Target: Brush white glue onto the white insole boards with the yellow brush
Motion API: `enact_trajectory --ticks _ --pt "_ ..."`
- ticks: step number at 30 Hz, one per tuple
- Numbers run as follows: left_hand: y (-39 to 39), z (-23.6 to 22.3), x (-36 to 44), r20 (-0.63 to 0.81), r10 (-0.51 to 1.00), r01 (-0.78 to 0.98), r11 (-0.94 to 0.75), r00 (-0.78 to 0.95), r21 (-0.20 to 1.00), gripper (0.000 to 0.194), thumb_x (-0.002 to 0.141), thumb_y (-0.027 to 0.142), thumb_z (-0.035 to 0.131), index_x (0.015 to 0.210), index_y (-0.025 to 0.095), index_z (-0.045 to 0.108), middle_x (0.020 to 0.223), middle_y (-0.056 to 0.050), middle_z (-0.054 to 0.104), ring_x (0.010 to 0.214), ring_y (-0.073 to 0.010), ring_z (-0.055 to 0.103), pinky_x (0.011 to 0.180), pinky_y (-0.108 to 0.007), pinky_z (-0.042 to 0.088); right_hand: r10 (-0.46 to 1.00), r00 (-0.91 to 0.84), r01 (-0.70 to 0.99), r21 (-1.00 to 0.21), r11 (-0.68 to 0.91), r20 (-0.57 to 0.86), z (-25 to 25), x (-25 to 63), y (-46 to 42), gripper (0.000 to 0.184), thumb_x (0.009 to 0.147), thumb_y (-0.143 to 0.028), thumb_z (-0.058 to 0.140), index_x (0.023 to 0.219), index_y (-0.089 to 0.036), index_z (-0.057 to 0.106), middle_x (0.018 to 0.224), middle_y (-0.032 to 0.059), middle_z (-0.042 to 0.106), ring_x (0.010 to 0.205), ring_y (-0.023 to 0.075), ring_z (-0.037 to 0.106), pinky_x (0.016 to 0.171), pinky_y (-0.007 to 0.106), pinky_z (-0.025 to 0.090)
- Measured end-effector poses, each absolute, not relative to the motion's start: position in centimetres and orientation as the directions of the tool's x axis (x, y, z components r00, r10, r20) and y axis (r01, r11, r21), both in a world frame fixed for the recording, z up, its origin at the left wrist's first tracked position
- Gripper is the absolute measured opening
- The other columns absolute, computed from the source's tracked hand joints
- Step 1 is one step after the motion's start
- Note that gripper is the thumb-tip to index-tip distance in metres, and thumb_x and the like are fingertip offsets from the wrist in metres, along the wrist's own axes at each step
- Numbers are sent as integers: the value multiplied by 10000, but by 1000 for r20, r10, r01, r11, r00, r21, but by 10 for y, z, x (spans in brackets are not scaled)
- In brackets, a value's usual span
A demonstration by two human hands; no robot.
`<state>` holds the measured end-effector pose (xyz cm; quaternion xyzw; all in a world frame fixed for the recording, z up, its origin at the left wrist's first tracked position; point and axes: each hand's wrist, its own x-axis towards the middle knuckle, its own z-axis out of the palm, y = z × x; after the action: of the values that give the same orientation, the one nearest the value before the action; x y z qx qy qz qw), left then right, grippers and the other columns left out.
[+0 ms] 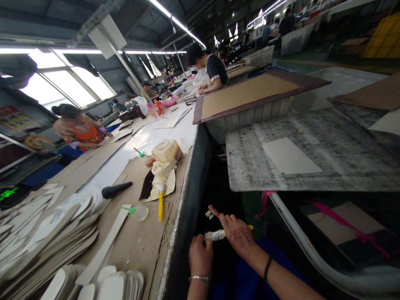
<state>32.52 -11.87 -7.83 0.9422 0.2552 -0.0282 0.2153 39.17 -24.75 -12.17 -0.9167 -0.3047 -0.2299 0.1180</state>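
My left hand [200,255] is closed in a fist just below the edge of the workbench [175,233], gripping the glue-caked head of a brush [215,235]. My right hand [236,233] lies over the same brush, its forefinger stretched out with a lump of dried glue [208,213] at its tip; the yellow handle end [250,227] shows behind it. Both hands are in the dark gap between the bench and a grey board.
On the bench lie a yellow-handled glue brush [160,200] with a glue-crusted pot [165,152], a black handle [115,190], stacks of white shoe insoles [46,233] and a white strip [103,250]. A speckled grey board [312,146] sits right. Other people work along the line.
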Motion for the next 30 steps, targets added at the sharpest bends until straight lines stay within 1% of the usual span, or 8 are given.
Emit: enact_trajectory --ticks 4,9,14,19,23,27,30 --pt "-124 -90 321 -238 492 545 -784 837 296 201 789 177 412 676 151 576 737 -119 621 721 -219 579 666 -284 378 525 741 598 -55 -799 419 -134 394 -247 252 796 1 436 989 -144 509 713 41 605 625 177 538 480 281 406" --pt "-130 -86 317 -325 486 566 -793 811 225 223 789 192 421 746 144 634 805 -125 668 780 -211 617 671 -265 391 570 738 622 -40 -782 361 -144 399 -251 240 791 0 451 945 -174 509 725 32 608 637 173 544 495 280 416" --pt "-128 -87 318 -433 501 610 -776 749 158 252 785 226 435 839 125 659 886 -168 684 849 -254 638 656 -292 409 636 687 686 -26 -727 352 -147 396 -246 233 803 -19 454 966 -178 504 752 28 601 644 168 540 494 283 408" --pt "-133 -92 311 -476 486 614 -774 733 154 278 806 256 418 885 135 655 937 -155 685 889 -232 633 697 -278 422 677 641 729 -9 -685 363 -150 397 -252 240 802 -33 464 993 -172 504 757 27 605 639 159 531 499 282 400" --pt "-141 -94 309 -473 475 605 -779 742 166 287 805 243 406 894 131 655 942 -163 682 899 -241 631 712 -286 428 705 598 760 11 -650 382 -147 398 -257 232 794 -24 466 969 -169 515 736 23 599 629 153 520 489 276 382" --pt "-140 -96 306 -454 479 604 -775 751 183 292 801 236 399 886 131 657 936 -175 678 889 -260 633 711 -309 436 744 528 806 36 -591 410 -131 400 -259 234 778 -25 485 935 -194 526 744 6 596 627 144 513 484 270 370" --pt "-130 -99 293 -447 500 624 -758 741 187 254 759 162 437 855 111 666 940 -193 678 882 -266 639 723 -310 438 733 522 801 43 -597 436 -110 418 -272 243 789 -22 462 932 -205 532 703 -2 577 620 143 501 494 268 363"
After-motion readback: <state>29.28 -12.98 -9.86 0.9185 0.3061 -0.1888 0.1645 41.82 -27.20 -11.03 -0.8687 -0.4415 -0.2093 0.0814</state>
